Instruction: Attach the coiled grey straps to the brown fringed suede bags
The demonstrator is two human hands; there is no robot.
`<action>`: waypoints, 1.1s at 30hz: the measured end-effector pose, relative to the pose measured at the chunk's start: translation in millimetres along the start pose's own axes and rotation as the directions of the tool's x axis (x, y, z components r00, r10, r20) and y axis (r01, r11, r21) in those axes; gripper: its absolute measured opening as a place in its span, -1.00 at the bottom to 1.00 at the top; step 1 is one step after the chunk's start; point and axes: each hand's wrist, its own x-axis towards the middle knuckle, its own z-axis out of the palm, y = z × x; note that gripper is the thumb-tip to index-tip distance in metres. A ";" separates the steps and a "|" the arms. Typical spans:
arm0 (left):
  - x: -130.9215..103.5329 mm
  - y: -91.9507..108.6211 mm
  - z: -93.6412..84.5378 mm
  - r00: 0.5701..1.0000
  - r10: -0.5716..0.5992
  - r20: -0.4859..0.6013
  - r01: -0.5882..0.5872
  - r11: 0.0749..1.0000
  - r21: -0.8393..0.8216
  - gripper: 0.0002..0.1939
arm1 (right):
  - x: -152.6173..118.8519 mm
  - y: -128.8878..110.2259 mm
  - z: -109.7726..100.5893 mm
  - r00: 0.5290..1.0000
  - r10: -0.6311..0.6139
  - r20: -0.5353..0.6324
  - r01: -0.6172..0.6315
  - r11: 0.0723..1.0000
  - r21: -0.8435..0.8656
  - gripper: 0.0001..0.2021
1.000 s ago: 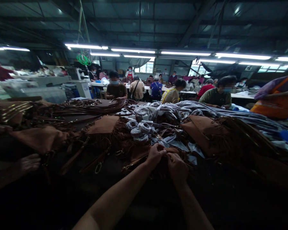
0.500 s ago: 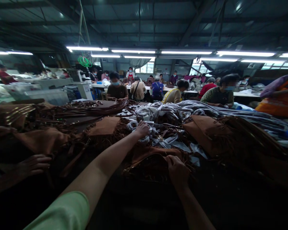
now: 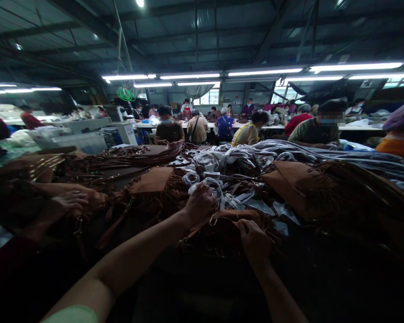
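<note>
My left hand [image 3: 200, 205] is closed on a coiled strap wrapped in clear plastic [image 3: 213, 187], just above a brown fringed bag [image 3: 240, 216]. A metal clasp [image 3: 213, 220] hangs below that hand, over the bag's opening. With thumb and fingers pinched together, my right hand [image 3: 254, 240] holds the upper edge of the same bag. The inside of the bag is too dark to make out. Behind both hands lies a heap of plastic-wrapped straps [image 3: 235, 157].
Brown fringed bags lie to the left [image 3: 153, 179] and right [image 3: 294, 179]. Brown straps [image 3: 148, 157] stretch across the table's far left. A co-worker's hand [image 3: 65, 202] rests on brown material at the left. Several people sit at tables beyond.
My left hand has drawn back toward the bag, with a wrapped strap and clasp now in it. The co-worker's hand has moved up onto the material. The view has shifted slightly.
</note>
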 end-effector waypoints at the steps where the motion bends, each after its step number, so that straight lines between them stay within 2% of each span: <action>1: 7.1 -9.1 2.0 0.998 -0.054 0.015 0.054 0.998 -0.023 -0.79 | -0.1 0.1 0.3 1.000 -0.006 0.003 0.006 1.000 -0.004 -0.70; 2: 17.6 -21.8 1.8 0.991 -0.132 0.035 0.134 0.990 -0.053 -0.81 | -0.3 0.1 0.5 1.000 -0.013 0.005 0.013 1.000 -0.009 -0.71; 3: 30.7 -36.8 -0.8 0.965 -0.259 0.047 0.263 0.961 -0.087 -0.82 | -0.5 0.1 0.6 1.000 -0.017 0.005 0.017 1.000 -0.017 -0.71; 4: 45.1 -52.4 -5.9 0.949 -0.312 0.044 0.314 0.945 -0.090 -0.79 | -0.7 0.2 0.7 1.000 -0.016 0.004 0.016 1.000 -0.026 -0.71; 7: 83.8 -87.5 -31.4 0.903 -0.427 -0.049 0.420 0.901 -0.111 -0.72 | -1.1 1.0 1.5 1.000 -0.018 0.000 0.018 0.999 -0.042 -0.72; 9: 96.4 -91.0 -49.2 0.895 -0.429 -0.120 0.418 0.902 -0.106 -0.69 | -1.2 1.7 2.1 1.000 -0.030 -0.001 0.030 0.999 -0.042 -0.72; 11: 93.6 -77.4 -58.5 0.916 -0.380 -0.124 0.372 0.924 -0.088 -0.66 | -1.2 1.9 2.1 0.999 -0.032 -0.002 0.032 0.999 -0.041 -0.72; 13: 75.2 -51.5 -54.1 0.945 -0.323 -0.056 0.317 0.944 -0.086 -0.66 | -1.5 1.4 1.3 1.000 -0.021 -0.009 0.020 0.999 -0.035 -0.71; 16: 27.8 -5.2 -25.5 0.970 -0.213 0.119 0.225 0.969 -0.101 -0.72 | -2.3 -0.1 -0.7 1.000 -0.015 -0.006 0.015 1.000 -0.007 -0.72; 19: -15.7 30.1 5.1 0.941 -0.087 0.328 0.133 0.984 -0.120 -0.75 | -3.1 -1.2 -1.4 1.000 -0.007 0.000 0.007 1.000 0.022 -0.72; 21: -27.2 42.8 12.5 0.931 -0.130 0.340 0.168 0.982 -0.086 -0.70 | -3.3 -1.2 -1.3 1.000 0.001 0.007 -0.002 0.999 0.049 -0.72; 24: -15.0 50.9 6.7 0.955 -0.197 0.221 0.216 0.974 -0.067 -0.67 | -2.7 -0.1 -1.4 1.000 0.016 0.006 -0.017 0.993 0.113 -0.71; 26: 3.7 53.3 4.9 0.977 -0.136 0.161 0.153 0.984 -0.094 -0.73 | -2.2 1.3 -1.7 0.999 0.038 -0.006 -0.037 0.986 0.160 -0.70; 27: 13.1 54.1 7.4 0.982 -0.078 0.173 0.099 0.988 -0.115 -0.77 | -1.9 2.2 -1.8 0.999 0.050 -0.010 -0.047 0.982 0.180 -0.70; 29: 28.1 54.8 19.6 0.958 0.032 0.284 0.021 0.984 -0.179 -0.82 | -1.7 3.8 -2.0 0.997 0.076 -0.016 -0.071 0.975 0.209 -0.70; 31: 35.9 53.4 36.4 0.908 0.069 0.414 0.042 0.966 -0.254 -0.82 | -2.0 4.9 -2.2 0.996 0.091 -0.015 -0.086 0.970 0.228 -0.70; 33: 37.4 49.7 50.1 0.873 0.060 0.484 0.102 0.948 -0.302 -0.80 | -2.5 4.9 -2.6 0.996 0.093 -0.017 -0.086 0.968 0.236 -0.68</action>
